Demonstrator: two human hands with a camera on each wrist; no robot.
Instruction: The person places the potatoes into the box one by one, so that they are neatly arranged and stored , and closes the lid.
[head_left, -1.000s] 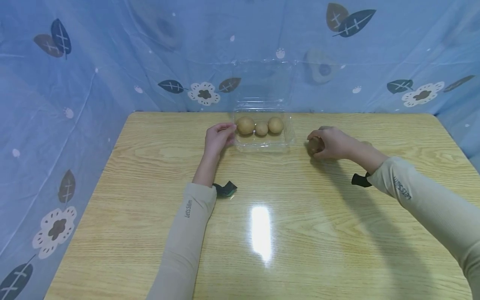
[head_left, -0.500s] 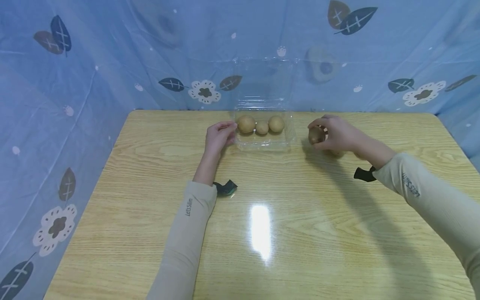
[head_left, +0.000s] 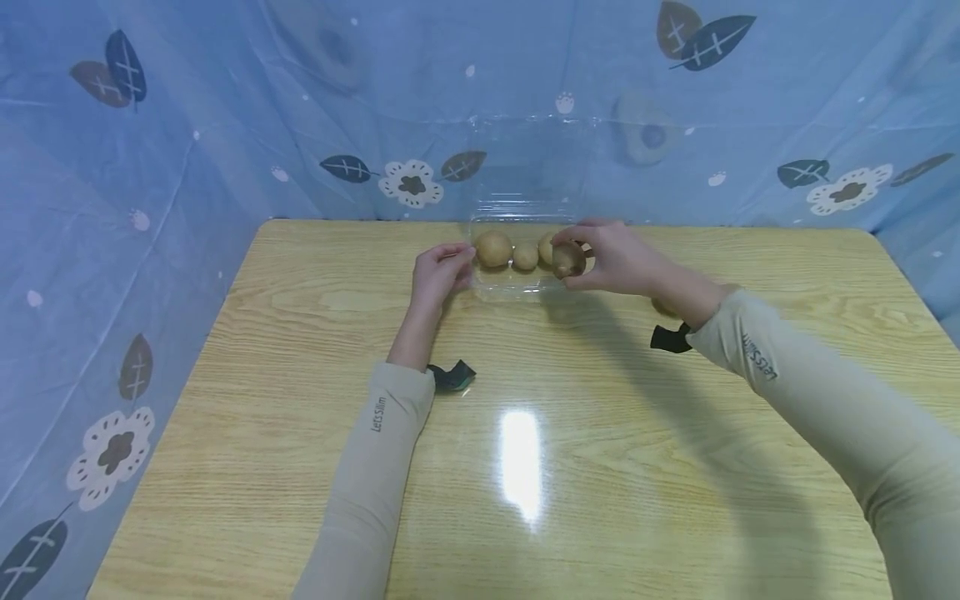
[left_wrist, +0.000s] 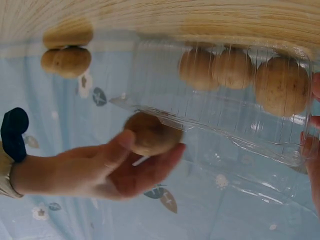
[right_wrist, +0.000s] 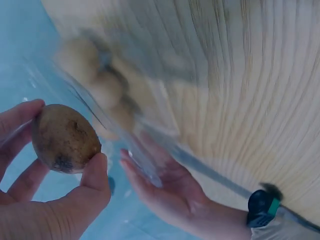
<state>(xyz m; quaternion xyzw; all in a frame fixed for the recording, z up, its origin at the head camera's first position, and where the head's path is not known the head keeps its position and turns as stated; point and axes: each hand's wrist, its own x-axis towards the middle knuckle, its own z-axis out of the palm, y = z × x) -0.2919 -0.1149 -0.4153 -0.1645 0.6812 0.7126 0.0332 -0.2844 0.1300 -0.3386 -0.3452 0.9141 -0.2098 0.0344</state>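
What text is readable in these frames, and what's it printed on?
"Lets Slim" on the left sleeve, small print running along the forearm in the head view.
"Lets Slim" most likely on the right sleeve too, upside down there and harder to read.
No print visible on the clear plastic box, the kiwi in the right hand, the wooden table or the wrist straps; the blue backdrop carries only leaf and flower patterns.

Glossy wood table (head_left: 600,433), clear plastic box (head_left: 525,287)
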